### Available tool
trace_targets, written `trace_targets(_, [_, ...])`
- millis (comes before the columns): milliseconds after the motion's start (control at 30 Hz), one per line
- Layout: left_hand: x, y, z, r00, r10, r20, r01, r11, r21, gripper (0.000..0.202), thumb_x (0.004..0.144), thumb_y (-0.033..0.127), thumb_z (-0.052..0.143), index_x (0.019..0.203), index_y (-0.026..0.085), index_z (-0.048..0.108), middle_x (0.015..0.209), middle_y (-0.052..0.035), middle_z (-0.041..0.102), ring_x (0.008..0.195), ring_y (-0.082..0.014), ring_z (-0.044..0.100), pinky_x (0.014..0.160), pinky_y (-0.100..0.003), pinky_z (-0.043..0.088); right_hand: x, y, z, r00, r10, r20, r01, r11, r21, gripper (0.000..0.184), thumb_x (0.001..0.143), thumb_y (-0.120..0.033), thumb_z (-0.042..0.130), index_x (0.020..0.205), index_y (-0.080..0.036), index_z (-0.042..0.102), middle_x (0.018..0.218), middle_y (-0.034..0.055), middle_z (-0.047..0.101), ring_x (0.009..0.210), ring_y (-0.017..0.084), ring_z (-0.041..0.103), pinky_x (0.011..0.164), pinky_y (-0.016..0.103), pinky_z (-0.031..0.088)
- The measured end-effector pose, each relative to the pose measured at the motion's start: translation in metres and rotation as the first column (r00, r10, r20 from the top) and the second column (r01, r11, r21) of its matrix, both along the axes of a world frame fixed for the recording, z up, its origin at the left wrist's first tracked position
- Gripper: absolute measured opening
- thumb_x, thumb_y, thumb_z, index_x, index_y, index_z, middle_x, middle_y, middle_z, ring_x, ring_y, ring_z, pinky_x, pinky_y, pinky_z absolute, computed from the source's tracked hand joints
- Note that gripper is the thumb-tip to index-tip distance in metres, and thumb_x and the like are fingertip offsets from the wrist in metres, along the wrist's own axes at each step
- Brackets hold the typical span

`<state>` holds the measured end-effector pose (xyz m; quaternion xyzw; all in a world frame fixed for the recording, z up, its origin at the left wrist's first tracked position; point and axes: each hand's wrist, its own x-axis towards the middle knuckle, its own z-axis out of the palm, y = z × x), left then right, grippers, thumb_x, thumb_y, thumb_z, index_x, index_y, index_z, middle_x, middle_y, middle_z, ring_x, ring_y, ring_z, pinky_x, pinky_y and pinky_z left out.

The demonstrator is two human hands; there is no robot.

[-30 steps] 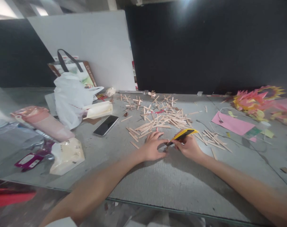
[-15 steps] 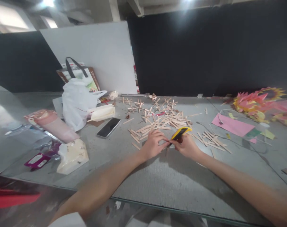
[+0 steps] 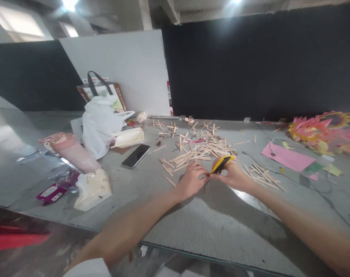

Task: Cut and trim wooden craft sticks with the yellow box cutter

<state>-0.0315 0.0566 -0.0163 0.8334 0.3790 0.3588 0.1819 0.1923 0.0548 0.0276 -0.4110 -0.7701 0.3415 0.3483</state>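
My right hand is closed round a yellow and black utility knife, its tip pointing down and left toward my left hand. My left hand is pinched shut on a small wooden stick piece that touches the grey table. The two hands meet just in front of a large heap of wooden craft sticks. A smaller group of sticks lies to the right of my right hand.
A black phone lies left of the sticks, with a white plastic bag, a carrier bag and packets further left. Pink paper, a cable and spiky paper decorations sit at the right. Dark panels stand behind.
Both hands have stayed together at the same spot; the knife has tilted more upright and the view has shifted slightly, so everything sits a little to the right.
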Motion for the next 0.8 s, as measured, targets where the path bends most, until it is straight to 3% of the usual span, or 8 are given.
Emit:
trace_targets(67, [-0.001, 0.001, 0.0, 1.0, -0.012, 0.015, 0.012, 1.0, -0.003, 0.02, 0.098, 0.038, 0.073, 0.087, 0.022, 0.08, 0.091, -0.0047, 0.079, 0.101, -0.0231, 0.068, 0.105, -0.041, 0.048, 0.009, 0.002, 0.018, 1.0, -0.015, -0.026, 0.017, 0.998, 0.064, 0.047, 0.081, -0.053, 0.082, 0.113, -0.022, 0.067, 0.112, 0.0106, 0.073, 0.093, 0.024, 0.071, 0.087, 0.039, 0.059])
trace_targets(133, [-0.002, 0.002, -0.001, 0.999, -0.029, 0.028, 0.029, 1.0, 0.003, 0.019, 0.096, 0.039, 0.076, 0.088, 0.022, 0.08, 0.09, -0.0044, 0.079, 0.101, -0.0234, 0.067, 0.102, -0.04, 0.049, 0.016, 0.005, 0.037, 1.0, 0.014, 0.012, -0.016, 0.994, 0.112, 0.048, 0.086, -0.053, 0.078, 0.122, -0.023, 0.067, 0.121, 0.0113, 0.073, 0.105, 0.026, 0.071, 0.095, 0.041, 0.057])
trace_targets(233, [-0.004, 0.001, -0.001, 0.998, -0.048, 0.037, 0.048, 0.999, 0.003, 0.019, 0.095, 0.04, 0.078, 0.09, 0.021, 0.079, 0.089, -0.0044, 0.078, 0.102, -0.0233, 0.067, 0.105, -0.04, 0.047, 0.017, 0.01, 0.064, 0.963, 0.105, 0.248, -0.142, 0.981, 0.134, 0.033, 0.091, -0.049, 0.074, 0.112, -0.023, 0.074, 0.112, 0.0095, 0.077, 0.099, 0.025, 0.071, 0.09, 0.037, 0.054])
trace_targets(333, [-0.003, -0.001, 0.002, 0.999, -0.048, 0.01, 0.048, 0.999, -0.019, 0.024, 0.096, 0.044, 0.075, 0.088, 0.022, 0.079, 0.092, -0.0052, 0.078, 0.102, -0.0235, 0.067, 0.106, -0.041, 0.046, 0.004, 0.011, 0.08, 0.785, 0.125, 0.607, -0.268, 0.952, 0.15, 0.013, 0.091, -0.034, 0.072, 0.096, -0.024, 0.077, 0.093, 0.0065, 0.078, 0.082, 0.022, 0.069, 0.072, 0.032, 0.046])
trace_targets(433, [-0.002, -0.003, 0.005, 0.996, -0.084, -0.018, 0.084, 0.996, -0.018, 0.029, 0.1, 0.047, 0.07, 0.089, 0.022, 0.078, 0.094, -0.0055, 0.079, 0.1, -0.0232, 0.068, 0.105, -0.041, 0.045, -0.014, 0.011, 0.086, 0.539, 0.16, 0.827, -0.379, 0.923, 0.069, 0.011, 0.088, -0.02, 0.068, 0.082, -0.024, 0.077, 0.075, 0.0046, 0.072, 0.067, 0.02, 0.064, 0.06, 0.03, 0.032])
trace_targets(500, [-0.003, -0.004, 0.005, 0.994, -0.105, -0.031, 0.105, 0.994, -0.026, 0.028, 0.1, 0.047, 0.068, 0.091, 0.022, 0.078, 0.094, -0.0054, 0.079, 0.099, -0.0232, 0.068, 0.105, -0.041, 0.045, -0.024, 0.012, 0.087, 0.45, 0.188, 0.873, -0.431, 0.902, 0.028, 0.012, 0.083, -0.015, 0.07, 0.077, -0.023, 0.077, 0.068, 0.0037, 0.068, 0.061, 0.018, 0.059, 0.057, 0.03, 0.026])
trace_targets(667, [-0.004, -0.001, 0.001, 0.997, -0.082, 0.009, 0.082, 0.996, -0.047, 0.025, 0.098, 0.044, 0.072, 0.086, 0.023, 0.079, 0.095, -0.0046, 0.081, 0.099, -0.0237, 0.069, 0.101, -0.041, 0.049, -0.039, 0.023, 0.088, 0.411, 0.234, 0.881, -0.483, 0.875, -0.007, 0.023, 0.078, -0.011, 0.072, 0.057, -0.02, 0.068, 0.053, 0.0004, 0.053, 0.047, 0.012, 0.041, 0.055, 0.03, 0.022])
trace_targets(800, [-0.005, 0.001, -0.003, 0.995, -0.087, 0.056, 0.09, 0.994, -0.055, 0.024, 0.096, 0.042, 0.075, 0.082, 0.022, 0.078, 0.093, -0.0035, 0.081, 0.099, -0.0235, 0.069, 0.101, -0.039, 0.049, -0.051, 0.026, 0.09, 0.387, 0.256, 0.886, -0.469, 0.882, -0.05, 0.02, 0.077, -0.01, 0.072, 0.059, -0.02, 0.071, 0.053, 0.0002, 0.056, 0.047, 0.011, 0.043, 0.056, 0.029, 0.026])
